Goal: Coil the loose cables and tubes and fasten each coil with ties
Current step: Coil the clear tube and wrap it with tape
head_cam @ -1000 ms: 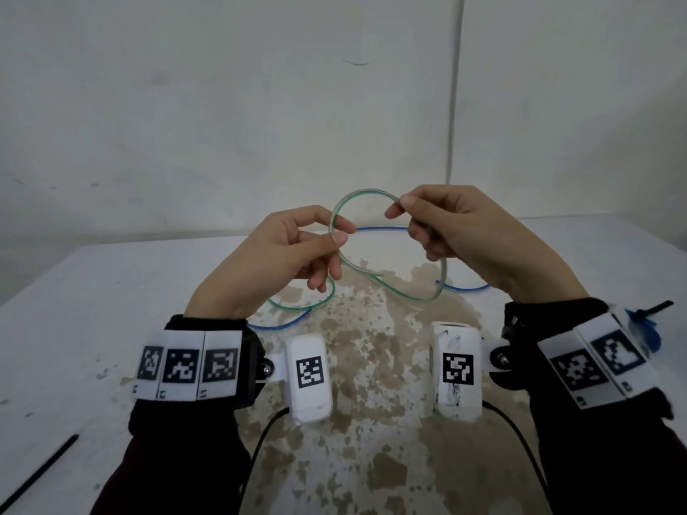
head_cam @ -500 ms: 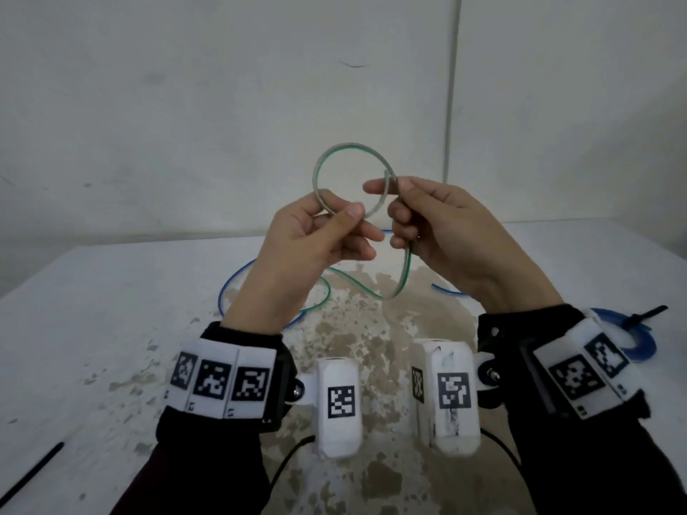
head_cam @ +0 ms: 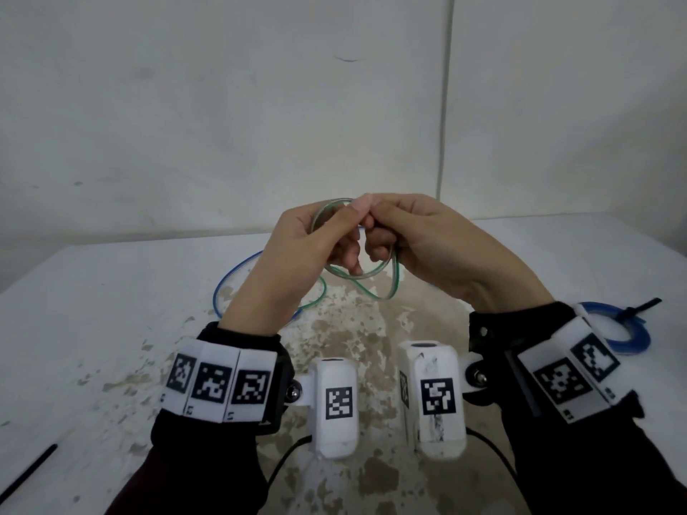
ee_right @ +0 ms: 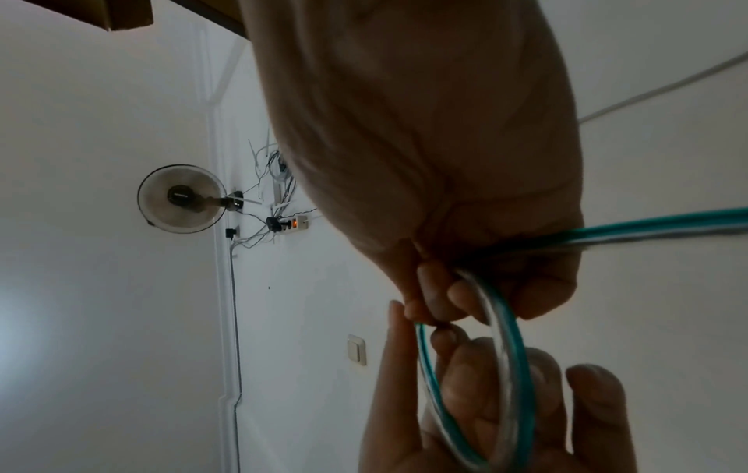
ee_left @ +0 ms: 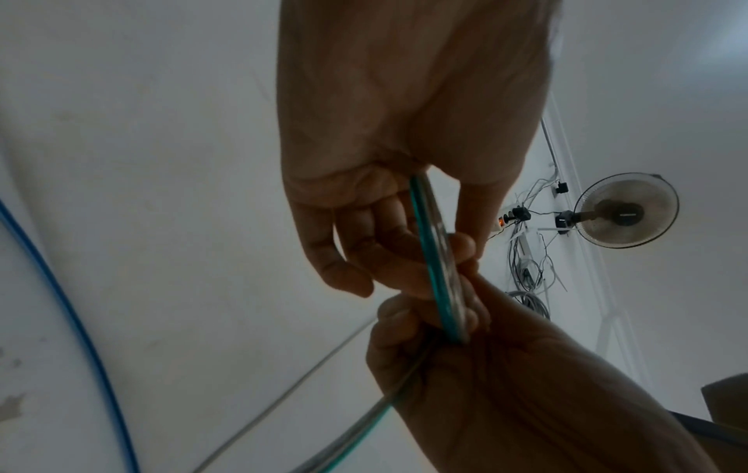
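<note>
A clear tube with a green stripe [head_cam: 375, 275] is looped into a small coil held up above the table. My left hand [head_cam: 327, 232] pinches the coil at its top between thumb and fingers, and my right hand [head_cam: 394, 232] grips the same tube right beside it, knuckles touching. In the left wrist view the green tube [ee_left: 435, 262] runs between both hands' fingers. In the right wrist view the green tube [ee_right: 510, 352] curves in two turns under my right hand. Its loose tail [head_cam: 314, 299] drops to the table. A blue tube [head_cam: 223, 288] lies loose behind my left hand.
A finished blue coil [head_cam: 628, 332] with a black tie [head_cam: 643, 308] lies at the right of the white, stained table [head_cam: 93, 328]. A loose black tie [head_cam: 28, 473] lies at the near left edge. A wall stands close behind the table.
Both hands have come together and dropped lower. The green loop, held high and open half a second ago, is now folded into a tighter coil between them.
</note>
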Demonstrator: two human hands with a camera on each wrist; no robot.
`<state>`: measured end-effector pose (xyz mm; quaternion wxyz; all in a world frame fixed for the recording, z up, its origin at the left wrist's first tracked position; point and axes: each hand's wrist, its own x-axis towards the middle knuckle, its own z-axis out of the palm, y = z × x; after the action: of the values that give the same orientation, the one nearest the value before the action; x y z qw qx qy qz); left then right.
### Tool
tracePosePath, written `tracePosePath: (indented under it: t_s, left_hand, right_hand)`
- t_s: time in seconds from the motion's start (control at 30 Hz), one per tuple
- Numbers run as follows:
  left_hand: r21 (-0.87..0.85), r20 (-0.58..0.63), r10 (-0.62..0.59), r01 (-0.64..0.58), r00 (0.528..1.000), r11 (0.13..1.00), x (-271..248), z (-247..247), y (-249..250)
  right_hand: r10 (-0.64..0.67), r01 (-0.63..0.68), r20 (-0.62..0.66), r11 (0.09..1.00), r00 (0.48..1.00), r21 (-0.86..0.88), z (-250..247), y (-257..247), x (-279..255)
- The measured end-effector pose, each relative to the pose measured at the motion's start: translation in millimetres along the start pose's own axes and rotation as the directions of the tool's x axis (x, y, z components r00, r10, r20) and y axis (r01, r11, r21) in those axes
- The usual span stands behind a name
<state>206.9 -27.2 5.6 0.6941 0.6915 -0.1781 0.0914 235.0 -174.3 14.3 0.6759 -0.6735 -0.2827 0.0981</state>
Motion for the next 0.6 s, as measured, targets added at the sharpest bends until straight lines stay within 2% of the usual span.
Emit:
tracePosePath:
  t_s: [0.23,0.4,0.6]
  left_hand:
    - [0.122,0.028,-0.007,0.004,1.000,0.993,-2,-5,5]
    - [0.132,0.153,-0.027,0.007,0.988,0.991,-6,-12,8]
    - [0.177,0.161,-0.006,-0.023,0.987,0.984,-7,-13,8]
  right_hand:
    - [0.037,-0.036,0.004,0.991,0.999,-0.128,-3,-4,-4]
    - [0.070,-0.068,0.009,0.988,0.997,-0.140,-4,-9,-10]
    - [0.074,-0.064,0.042,0.978,0.996,-0.200,-5,-8,-10]
